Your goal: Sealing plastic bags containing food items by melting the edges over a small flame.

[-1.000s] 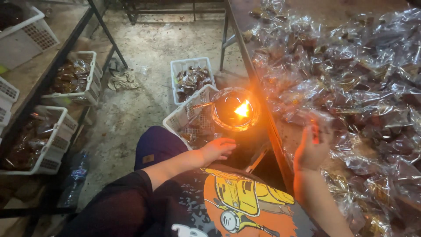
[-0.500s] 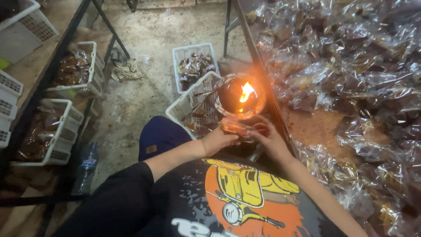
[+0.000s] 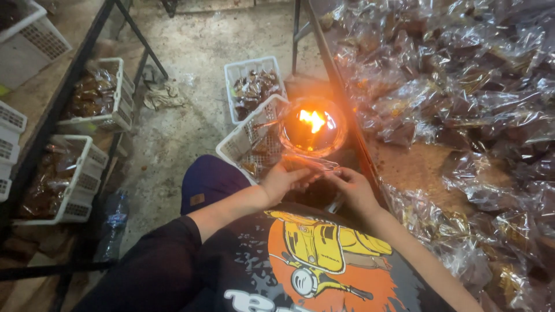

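A small clear plastic packet [image 3: 312, 163] is stretched between my two hands just below a round bowl [image 3: 313, 134] with an open flame [image 3: 313, 120] burning in it. My left hand [image 3: 283, 180] grips the packet's left end and my right hand [image 3: 351, 186] pinches its right end. The packet's upper edge lies close to the bowl's near rim. What is inside the packet cannot be made out.
A heap of clear packets with brown contents [image 3: 457, 86] covers the table [image 3: 411, 166] on the right. White baskets [image 3: 250, 86] of packets stand on the concrete floor and one basket [image 3: 248, 141] beside the bowl. Shelf baskets [image 3: 98, 98] and a water bottle [image 3: 114, 222] are at the left.
My right hand came off the table's packets and joined my left hand under the flame bowl. The packet is now held by both hands at the bowl's rim.
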